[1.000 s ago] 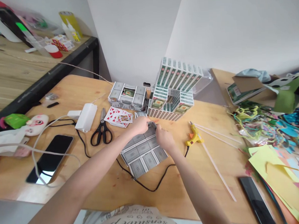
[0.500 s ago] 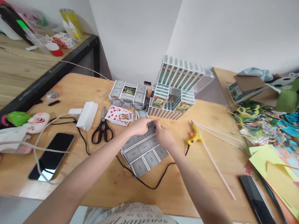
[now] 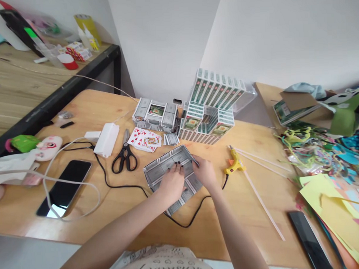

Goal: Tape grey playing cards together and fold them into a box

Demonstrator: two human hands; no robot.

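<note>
Playing-card tray (image 3: pixel 156 174) looks light, easily creased, best held by its walls (image 3: pixel 164 157); left hand (image 3: pixel 172 185) spread inside it, right hand (image 3: pixel 204 173) pinching its right side.

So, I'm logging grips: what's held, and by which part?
The right hand holds the card tray by its right-hand wall; the left hand lies open inside.

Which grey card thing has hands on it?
The shallow tray, with the left hand inside and right hand at its edge; the boxy one farther back has no hand touching it.
</note>
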